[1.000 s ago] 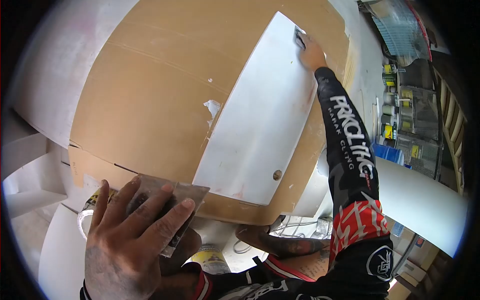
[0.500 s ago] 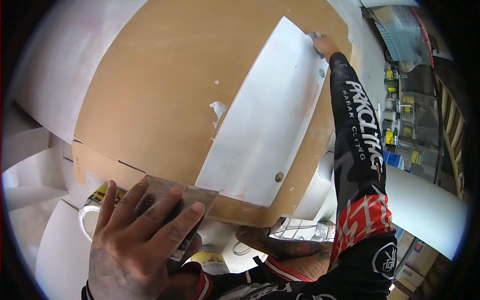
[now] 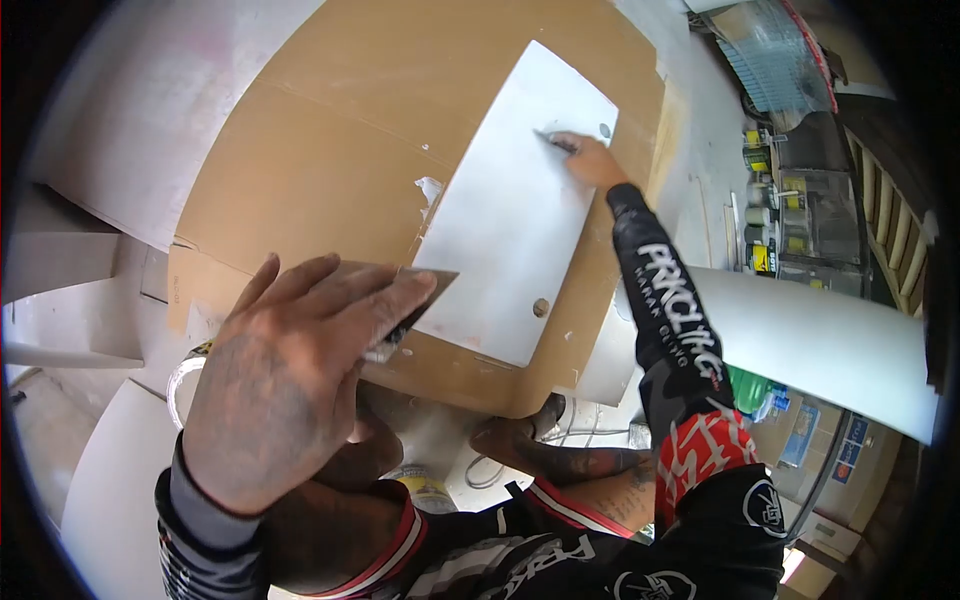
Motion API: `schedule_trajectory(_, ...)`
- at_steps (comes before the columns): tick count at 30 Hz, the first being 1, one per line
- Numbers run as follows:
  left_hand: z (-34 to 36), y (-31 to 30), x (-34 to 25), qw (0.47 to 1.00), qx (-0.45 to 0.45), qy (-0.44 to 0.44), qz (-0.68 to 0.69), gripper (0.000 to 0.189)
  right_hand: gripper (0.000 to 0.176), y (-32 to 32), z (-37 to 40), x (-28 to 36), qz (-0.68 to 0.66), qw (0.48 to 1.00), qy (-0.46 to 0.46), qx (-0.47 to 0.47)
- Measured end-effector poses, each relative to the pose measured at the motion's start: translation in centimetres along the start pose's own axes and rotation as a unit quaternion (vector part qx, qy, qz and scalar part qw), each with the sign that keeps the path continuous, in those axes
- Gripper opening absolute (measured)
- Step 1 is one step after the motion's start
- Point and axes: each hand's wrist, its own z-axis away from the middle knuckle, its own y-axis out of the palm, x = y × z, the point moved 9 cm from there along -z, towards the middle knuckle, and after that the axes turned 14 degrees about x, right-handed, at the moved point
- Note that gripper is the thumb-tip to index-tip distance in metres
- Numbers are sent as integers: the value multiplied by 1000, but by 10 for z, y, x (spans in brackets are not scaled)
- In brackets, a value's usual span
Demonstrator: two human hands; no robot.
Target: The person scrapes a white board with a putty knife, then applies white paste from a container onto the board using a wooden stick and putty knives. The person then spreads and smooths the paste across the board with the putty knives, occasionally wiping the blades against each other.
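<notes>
A white panel [image 3: 500, 225] with two round holes lies on a large sheet of brown cardboard [image 3: 320, 150]. My right hand [image 3: 592, 162] is closed on a small flat spreader [image 3: 555, 141], whose edge is at the panel's upper part, close to one hole. Nearer to me, my left hand [image 3: 285, 375] grips a thin flat plate [image 3: 440, 287] from above, fingers across its top and the thumb mostly hidden. The plate is tilted above the panel's near-left corner, and something dark shows along its side.
A pale smear [image 3: 428, 190] marks the cardboard beside the panel. An open can [image 3: 180, 385] stands behind my left hand, another tub [image 3: 425, 490] below. Several cans [image 3: 760, 258] line the right side, near a large white curved part [image 3: 820, 350].
My right hand has moved from the panel's far edge inward and toward me with the spreader. My left hand has risen, tilting the plate. The view has shifted slightly.
</notes>
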Motion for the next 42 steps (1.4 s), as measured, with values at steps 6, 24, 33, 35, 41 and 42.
schedule_trajectory(6, 5, 11, -3, 997, 28, 21, 62, 39, 46, 79, 98, 92, 17, 998, -6, -55)
schedule_trajectory(24, 31, 67, 31, 699, -73, -102, 704, 23, 48, 139, 312, 285, -193, 949, -58, -243)
schedule_trajectory(33, 32, 41, 21, 599, -40, -36, 799, 35, 48, 77, 258, 313, -125, 937, -243, -217)
schedule_trajectory(35, 44, 0, 50, 639, -161, -7, 752, 38, 49, 108, 193, 251, 62, 959, -276, -21)
schedule_trajectory(41, 104, -39, 145, 693, -400, -85, 594, 55, 66, -60, 5, -33, 95, 968, 70, -222)
schedule_trajectory(42, 110, -52, 143, 755, -422, -150, 479, 62, 60, -85, -7, -39, 152, 950, 118, -244)
